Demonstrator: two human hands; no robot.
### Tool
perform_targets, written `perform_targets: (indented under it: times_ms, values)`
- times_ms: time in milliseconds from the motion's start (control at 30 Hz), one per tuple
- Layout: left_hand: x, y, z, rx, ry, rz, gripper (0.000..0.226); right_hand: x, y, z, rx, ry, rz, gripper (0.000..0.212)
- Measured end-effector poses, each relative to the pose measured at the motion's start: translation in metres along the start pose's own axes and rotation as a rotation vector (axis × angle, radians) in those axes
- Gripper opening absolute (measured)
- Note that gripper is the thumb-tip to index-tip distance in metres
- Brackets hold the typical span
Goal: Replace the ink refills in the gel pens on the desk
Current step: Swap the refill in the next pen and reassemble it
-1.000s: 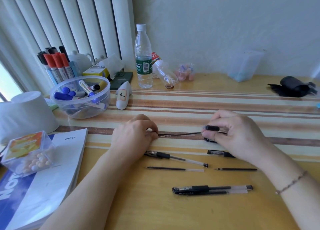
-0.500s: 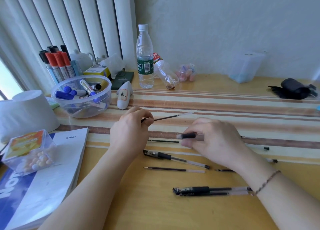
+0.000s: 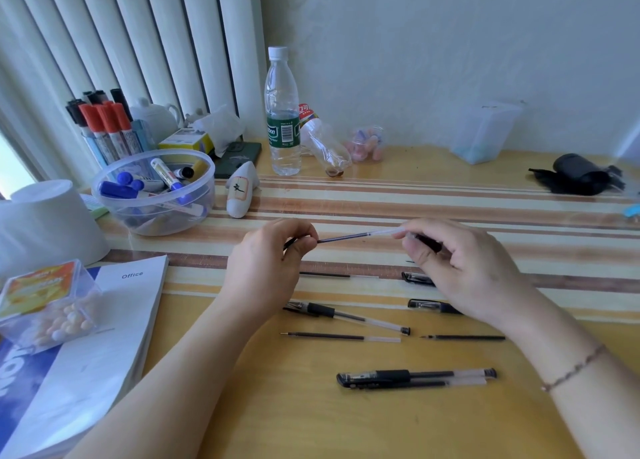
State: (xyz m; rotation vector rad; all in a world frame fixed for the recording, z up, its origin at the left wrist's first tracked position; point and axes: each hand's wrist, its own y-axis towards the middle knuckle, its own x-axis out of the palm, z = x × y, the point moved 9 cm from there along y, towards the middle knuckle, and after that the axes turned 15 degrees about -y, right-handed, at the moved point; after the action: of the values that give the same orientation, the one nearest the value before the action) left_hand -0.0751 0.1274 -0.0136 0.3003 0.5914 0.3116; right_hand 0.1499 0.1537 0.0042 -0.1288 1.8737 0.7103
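Yellow wood with brown and cream stripes makes up the desk [image 3: 346,424], and both bare hands hover just above it near the middle. The left hand [image 3: 266,268] pinches a thin ink refill [image 3: 346,237] between thumb and fingertips, close to its dark tip end, so that the refill runs rightward and slightly up toward the other hand. The right hand [image 3: 460,264] is curled around a short dark pen piece [image 3: 429,243], and the clear end of the refill meets its fingertips; whether the refill has entered that piece I cannot tell. Below the hands lie loose parts: a bare refill [image 3: 337,275] on the brown stripe, a pen without its cap [image 3: 346,315] lying at a slant, another bare refill [image 3: 341,337] just below it, and a dark refill [image 3: 464,337] off to the right. Two black pen caps or ends [image 3: 420,304] peek out from under the right hand. Nearest the desk's front edge, a capped gel pen [image 3: 415,375] lies touching a refill alongside it. Farther back stand a water bottle [image 3: 282,112] and a clear bowl of markers [image 3: 156,192], with a white book [image 3: 104,337] at the left carrying a small clear box of sweets [image 3: 45,302].
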Motion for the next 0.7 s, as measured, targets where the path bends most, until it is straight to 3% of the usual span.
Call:
perform_targets:
  times_ms: [167,433,700]
  values:
    - [0.003,0.000,-0.001,0.004,0.040,-0.037,0.018,0.000,0.001,-0.002,-0.051,0.077,0.053,0.033]
    - [0.006,0.000,0.002,0.043,0.135,-0.073,0.012,-0.004,0.000,-0.008,-0.127,0.078,0.098,0.025]
    - [0.004,-0.006,0.015,0.278,0.276,-0.020,0.008,-0.006,-0.004,-0.028,-0.238,-0.338,0.062,0.020]
